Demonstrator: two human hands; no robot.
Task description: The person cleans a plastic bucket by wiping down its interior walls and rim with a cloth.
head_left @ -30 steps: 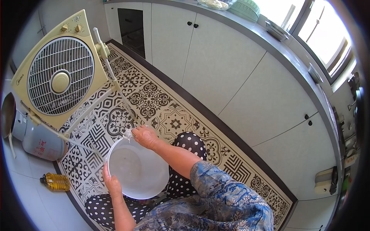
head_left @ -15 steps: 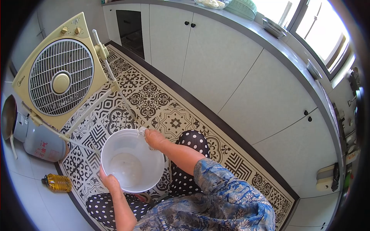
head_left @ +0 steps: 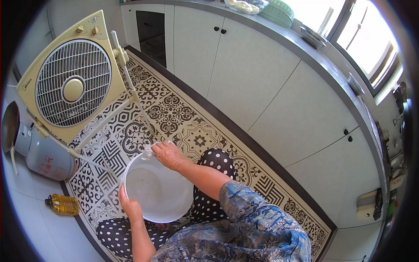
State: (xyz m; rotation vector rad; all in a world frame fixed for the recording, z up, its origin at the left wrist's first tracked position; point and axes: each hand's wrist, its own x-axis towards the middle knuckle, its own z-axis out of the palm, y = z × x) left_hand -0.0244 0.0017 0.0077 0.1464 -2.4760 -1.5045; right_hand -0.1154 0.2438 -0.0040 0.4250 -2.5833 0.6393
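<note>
The left hand [head_left: 132,208] is at the left side of a white bucket [head_left: 163,196], its fingers closed on the wall just below the rim. The bucket is between the person's knees, clad in dotted trousers [head_left: 217,162], with its open mouth facing up toward the head camera; whether its base touches the patterned mat [head_left: 174,115] I cannot tell. The right hand [head_left: 167,155] is at the far edge of the bucket, its fingers bunched around a crumpled white wad [head_left: 149,152], which lies against the rim; what the wad is made of is too small to tell

Beyond the bucket, to the left, a cream fan [head_left: 73,87] stands tilted on a tubular frame [head_left: 104,120]. Behind the frame's lower bar is a grey gas cylinder [head_left: 49,162] with red lettering, with a dark pan [head_left: 9,124] near it at the left edge. A bottle of yellow oil [head_left: 64,205] is just beside the mat. Pale cabinets [head_left: 257,70] run along the far side under a grey desk, which carries a green basket [head_left: 278,13]
</note>
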